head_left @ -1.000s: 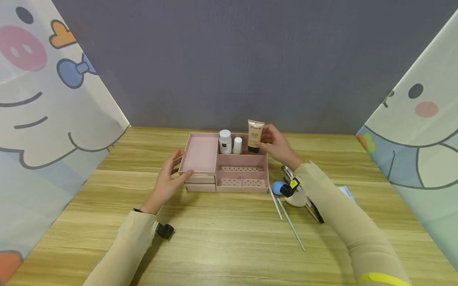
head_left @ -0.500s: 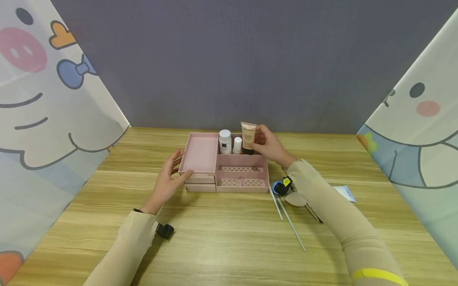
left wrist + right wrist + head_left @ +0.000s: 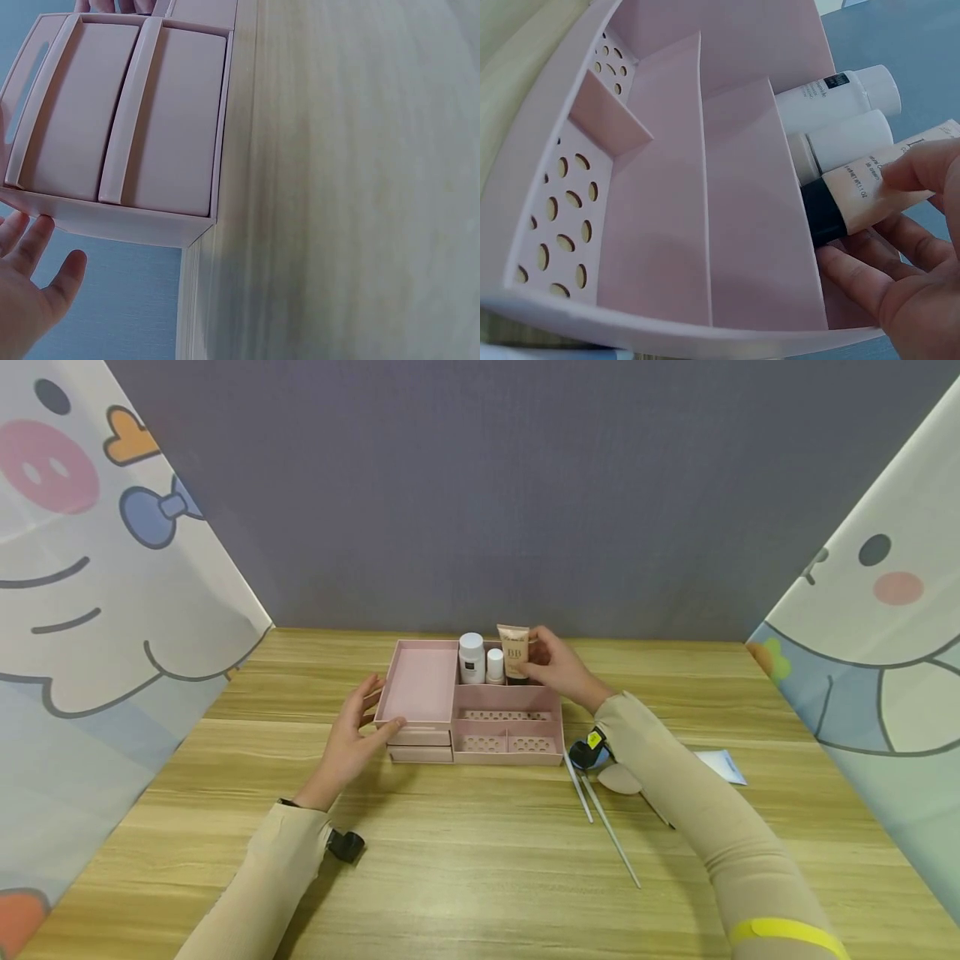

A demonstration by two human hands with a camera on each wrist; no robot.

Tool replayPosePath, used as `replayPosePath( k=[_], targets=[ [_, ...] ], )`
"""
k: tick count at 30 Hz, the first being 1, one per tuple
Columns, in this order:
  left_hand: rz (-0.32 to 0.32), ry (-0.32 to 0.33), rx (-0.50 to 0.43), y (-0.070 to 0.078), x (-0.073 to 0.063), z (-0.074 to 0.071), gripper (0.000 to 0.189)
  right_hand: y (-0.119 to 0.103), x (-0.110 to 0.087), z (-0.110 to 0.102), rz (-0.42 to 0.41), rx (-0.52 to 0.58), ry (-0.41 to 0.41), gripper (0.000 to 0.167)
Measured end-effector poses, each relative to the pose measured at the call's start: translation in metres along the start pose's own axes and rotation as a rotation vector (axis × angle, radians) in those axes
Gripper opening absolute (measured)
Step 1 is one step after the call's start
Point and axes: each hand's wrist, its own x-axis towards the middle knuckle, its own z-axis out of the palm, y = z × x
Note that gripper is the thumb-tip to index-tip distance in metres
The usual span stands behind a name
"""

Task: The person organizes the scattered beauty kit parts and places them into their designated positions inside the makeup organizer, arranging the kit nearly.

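Note:
A pink desktop organizer (image 3: 507,758) with two drawers at its left front stands near the back of the table. My right hand (image 3: 557,667) pinches a beige BB cream tube (image 3: 515,647), cap down, in the organizer's back compartment. In the right wrist view the tube's black cap (image 3: 824,213) is partly behind the compartment wall. Beside the tube stand a small white-capped bottle (image 3: 495,665) and a larger white bottle (image 3: 472,657). My left hand (image 3: 352,733) rests at the organizer's left side, its fingers spread along the edge; in the left wrist view the fingertips meet the side wall.
Right of the organizer lie thin brushes (image 3: 611,831), a beige teardrop-shaped piece (image 3: 619,779) and a white-and-blue tube (image 3: 723,767), partly covered by my right sleeve. A grey wall (image 3: 480,493) rises behind the table, with cartoon-printed cloths at both sides.
My right hand has moved left and slightly down with the BB cream tube, bringing it beside the small bottle and lower in the back compartment. My left hand has stayed at the organizer.

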Motion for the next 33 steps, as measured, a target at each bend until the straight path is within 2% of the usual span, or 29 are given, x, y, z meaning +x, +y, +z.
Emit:
replayPosePath(
  k=[5,10,14,19,25,33],
  targets=[
    [-0.002,-0.002,0.000,0.000,0.000,0.001,0.076,-0.001,0.000,0.000,0.009,0.005,-0.020,0.023],
    [-0.007,-0.001,0.001,0.000,-0.001,0.000,0.076,-0.003,0.000,0.000,-0.011,-0.043,0.000,0.019],
    [-0.004,0.002,0.003,-0.001,0.000,0.000,0.076,-0.007,0.000,-0.001,-0.030,-0.134,0.027,0.015],
    [-0.005,0.009,-0.004,0.001,0.000,0.001,0.076,-0.012,0.001,-0.003,-0.009,-0.254,0.039,0.011],
    [-0.012,0.008,-0.018,0.003,-0.001,0.002,0.075,-0.013,0.001,-0.003,0.012,-0.273,0.032,0.012],
    [0.003,0.014,-0.019,0.002,0.000,0.002,0.075,-0.016,0.001,-0.004,-0.011,-0.296,0.033,0.012]
  ],
)
